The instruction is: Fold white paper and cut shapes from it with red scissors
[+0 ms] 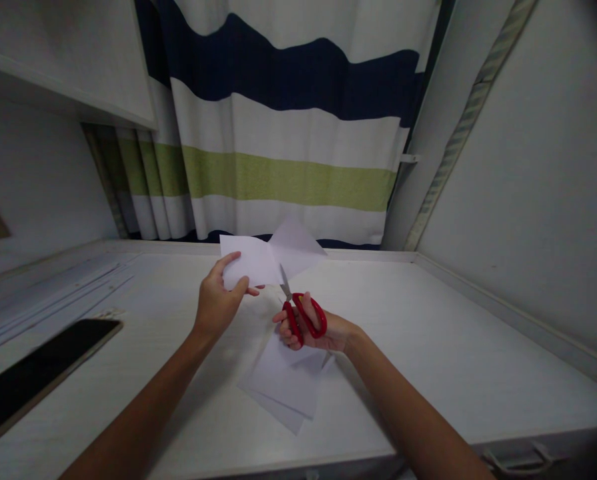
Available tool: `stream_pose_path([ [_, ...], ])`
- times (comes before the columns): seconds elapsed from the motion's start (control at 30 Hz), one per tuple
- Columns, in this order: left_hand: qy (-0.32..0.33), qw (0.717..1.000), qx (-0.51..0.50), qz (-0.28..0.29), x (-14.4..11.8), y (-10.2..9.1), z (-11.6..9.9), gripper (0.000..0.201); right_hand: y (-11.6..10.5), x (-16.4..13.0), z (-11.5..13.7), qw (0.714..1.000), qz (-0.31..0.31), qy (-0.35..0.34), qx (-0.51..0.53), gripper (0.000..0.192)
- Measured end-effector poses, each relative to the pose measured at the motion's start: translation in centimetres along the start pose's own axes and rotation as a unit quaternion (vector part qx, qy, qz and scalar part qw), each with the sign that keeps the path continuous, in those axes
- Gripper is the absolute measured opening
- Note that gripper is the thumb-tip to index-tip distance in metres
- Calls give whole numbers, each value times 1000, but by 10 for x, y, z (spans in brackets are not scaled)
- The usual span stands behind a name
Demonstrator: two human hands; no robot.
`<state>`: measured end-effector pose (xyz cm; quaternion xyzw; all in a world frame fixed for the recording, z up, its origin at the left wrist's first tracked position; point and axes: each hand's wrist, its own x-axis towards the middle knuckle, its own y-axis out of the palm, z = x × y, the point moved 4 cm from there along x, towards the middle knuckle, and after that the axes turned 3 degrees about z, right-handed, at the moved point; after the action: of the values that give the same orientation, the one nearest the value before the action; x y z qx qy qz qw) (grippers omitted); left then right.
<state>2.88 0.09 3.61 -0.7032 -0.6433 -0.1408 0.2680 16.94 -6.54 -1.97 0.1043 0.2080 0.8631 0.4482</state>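
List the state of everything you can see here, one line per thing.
Left hand: shut on the held sheet, lifted off the desk.
Right hand: fingers through the handles of the red scissors.
Red scissors: blades in the sheet, mid-cut.
Held sheet: partly cut, bent into two flaps.
Loose paper: lying flat on the desk.
Phone: screen dark, lying flat.
Curtain: drawn shut.

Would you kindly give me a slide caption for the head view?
Left hand holds white paper while right hand cuts it with red scissors above loose sheets.
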Motion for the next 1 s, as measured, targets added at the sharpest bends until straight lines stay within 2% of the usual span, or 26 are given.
stream_pose_path([
  [0.57, 0, 1000, 6, -8, -1, 0, -5, 45, 0, 0, -2, 1000, -1, 10, -11, 62],
  [1.0, -10, 999, -28, -14, -2, 0, -6, 46, -4, 1, -6, 1000, 11, 11, -14, 60],
])
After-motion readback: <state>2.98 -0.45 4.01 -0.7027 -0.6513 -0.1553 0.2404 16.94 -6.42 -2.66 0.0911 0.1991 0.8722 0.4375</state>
